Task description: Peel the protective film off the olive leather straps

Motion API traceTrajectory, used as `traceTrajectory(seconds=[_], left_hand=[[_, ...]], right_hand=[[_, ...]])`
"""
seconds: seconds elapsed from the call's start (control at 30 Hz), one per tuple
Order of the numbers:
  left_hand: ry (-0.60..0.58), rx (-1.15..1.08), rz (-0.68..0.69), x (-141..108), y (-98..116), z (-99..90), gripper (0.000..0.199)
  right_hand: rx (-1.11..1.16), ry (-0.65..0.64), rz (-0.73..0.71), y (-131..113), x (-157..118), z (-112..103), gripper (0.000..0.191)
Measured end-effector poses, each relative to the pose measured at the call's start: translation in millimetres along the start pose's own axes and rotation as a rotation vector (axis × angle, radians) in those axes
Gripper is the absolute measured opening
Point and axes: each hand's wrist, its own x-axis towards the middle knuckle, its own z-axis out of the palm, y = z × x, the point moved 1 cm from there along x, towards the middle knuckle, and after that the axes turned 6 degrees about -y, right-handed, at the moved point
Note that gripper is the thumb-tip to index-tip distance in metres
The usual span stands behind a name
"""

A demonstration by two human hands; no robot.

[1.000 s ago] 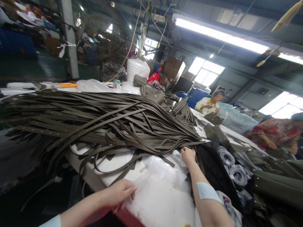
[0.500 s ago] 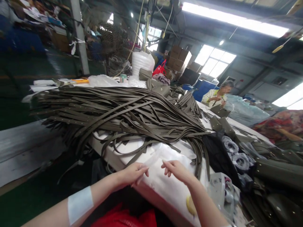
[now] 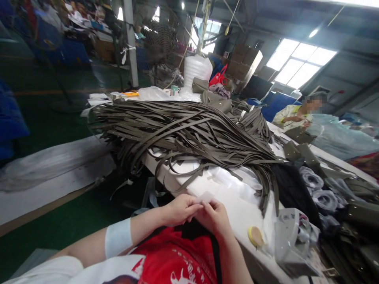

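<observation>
Film [image 3: 205, 196], thin and whitish, just on the near side of the strap pile [image 3: 189, 128]! Pinched by left hand [image 3: 181, 210] and right hand [image 3: 218, 216], fingers closed, fingertips almost meeting. Light touch wanted here: grip even, thumbs steady, no hard tugging, no creases.

In front of the olive strap pile [image 3: 189, 134], a white stretch of counter [image 3: 237, 217] leaves a hand room to pass, narrowed by a yellow-edged disc [image 3: 255, 236]. Loose strap ends [image 3: 265, 189] spill down at the pile's right end; farther right, black cloth [image 3: 291, 189] and clear coils [image 3: 311, 177] block the way. Behind the pile stands a white foam roll [image 3: 195, 73].
</observation>
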Motion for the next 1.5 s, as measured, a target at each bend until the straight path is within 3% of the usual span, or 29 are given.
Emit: traceTrajectory(seconds=[0.2,0.37,0.43,0.53,0.6,0.7,0.77,0.87,1.03,1.13,1.27,1.5], left_hand=[[-0.069,-0.277,-0.02,-4.4,-1.6,11.6,0.061],[-0.093,-0.312,-0.031,-1.8,-9.5,17.0,0.065],[-0.003,-0.287,0.001,0.2,-8.2,10.2,0.064],[0.253,-0.225,0.12,-0.1,0.3,-14.3,0.059],[0.305,-0.139,0.192,-3.3,9.6,-33.0,0.054],[0.096,0.04,0.241,-9.4,25.5,-48.5,0.05],[-0.061,0.162,0.261,-11.5,34.0,-47.6,0.048],[-0.151,0.251,0.276,-9.3,40.1,-37.9,0.049],[-0.135,0.25,0.315,-1.5,43.1,-30.9,0.048],[-0.104,0.364,0.371,-1.0,47.9,-31.9,0.043],[-0.103,0.591,0.414,-6.3,54.9,-26.7,0.036],[-0.048,0.766,0.426,-13.5,56.8,-16.8,0.032]], right_hand=[[0.356,-0.065,-0.006,-11.6,-12.1,0.9,0.033],[0.208,-0.009,0.0,-6.3,-12.6,2.2,0.034],[0.032,0.078,-0.048,-7.0,-12.2,-1.0,0.034],[-0.19,0.18,-0.14,-16.2,-14.5,-6.3,0.036],[-0.256,0.202,-0.156,-24.6,-17.3,-8.2,0.037],[-0.271,0.185,-0.148,-33.9,-21.4,-8.0,0.039],[-0.244,0.164,-0.156,-36.1,-23.8,-7.5,0.038],[-0.187,0.156,-0.207,-34.9,-26.7,-10.5,0.033],[-0.146,0.158,-0.294,-32.5,-28.8,-23.4,0.034],[-0.172,0.159,-0.252,-33.7,-26.8,-27.6,0.044],[-0.182,0.252,-0.167,-33.2,-22.6,-30.5,0.049],[-0.34,0.242,-0.122,-31.5,-24.9,-36.2,0.037]])
